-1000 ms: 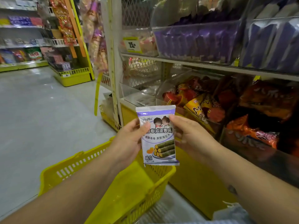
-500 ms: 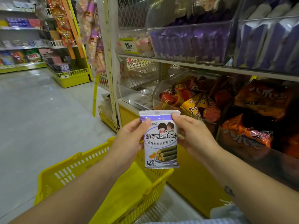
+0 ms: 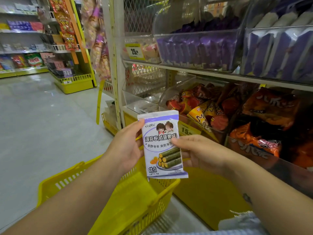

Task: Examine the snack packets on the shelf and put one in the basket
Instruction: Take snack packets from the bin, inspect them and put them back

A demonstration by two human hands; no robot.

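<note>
Slid down from the top corner, right hand (image 3: 201, 153) pinches snack packet (image 3: 162, 145) mid-edge; left hand (image 3: 126, 146) pinches opposite edge, over yellow basket (image 3: 135, 199) and grey floor (image 3: 42, 133).

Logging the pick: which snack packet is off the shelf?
The purple-and-white packet, held between left hand and right hand; the others lie in shelf bins.

The snack packet (image 3: 160, 141), pinched between the left hand (image 3: 125, 148) and the right hand (image 3: 201, 151), is showing 海苔卷(咸蛋黄味) in large purple characters just above the right thumb. A smaller line, 香酥卷卷 爽脆海苔, is running up to that thumb, and 糕点 is sitting below the grip, lower left. A yellow price tag (image 3: 188, 131) just behind the grip is showing 15; a second yellow tag (image 3: 134, 51), above and behind the grip on a clear bin (image 3: 150, 48), is showing 25.
</note>
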